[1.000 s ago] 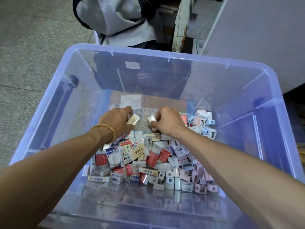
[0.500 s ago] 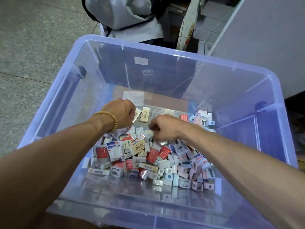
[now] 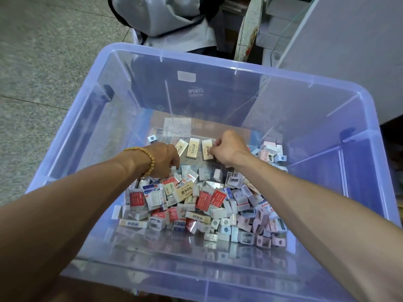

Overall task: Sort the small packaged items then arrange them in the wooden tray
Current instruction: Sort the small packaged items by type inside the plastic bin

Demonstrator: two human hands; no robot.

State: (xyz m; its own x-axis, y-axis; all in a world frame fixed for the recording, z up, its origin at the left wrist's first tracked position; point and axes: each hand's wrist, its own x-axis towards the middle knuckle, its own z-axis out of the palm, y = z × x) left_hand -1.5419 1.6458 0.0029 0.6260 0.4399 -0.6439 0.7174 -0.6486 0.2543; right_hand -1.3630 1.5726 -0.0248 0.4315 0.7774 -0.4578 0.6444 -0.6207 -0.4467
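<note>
My R hand [image 3: 229, 149] was curled tight, fingertips pinching the near edge of a cream eraser pack [image 3: 207, 149] at the far end of the bin floor. That pack lay flat as the right-most of 3 cream packs in a row; the middle one [image 3: 193, 148] sat just beside it at its 9 o'clock, and the third [image 3: 181, 146] lay tilted further toward 9, touching my L knuckles. My L hand [image 3: 164, 160] was knuckles-up with fingers curled down into the far edge of the pile; can't tell whether it gripped anything, since the fingertips were hidden. A tan bead bracelet [image 3: 148, 159] ringed that wrist.

From the hands toward 6 o'clock spread the main heap of small packaged items [image 3: 196, 203]: red-label, blue-white and cream packs jumbled w/ white and pink sharpener boxes, the pink ones mostly at 4 o'clock. A smaller cluster of pink and pale-blue boxes [image 3: 270, 152] sat at 3 o'clock of my R hand, against the wall.

All of it lay inside a clear blue-tinted plastic bin [image 3: 239, 68]. Beyond the bin at 12 o'clock was a grey-white bag [image 3: 157, 16], w/ speckled floor [image 3: 43, 62] off at 10.
</note>
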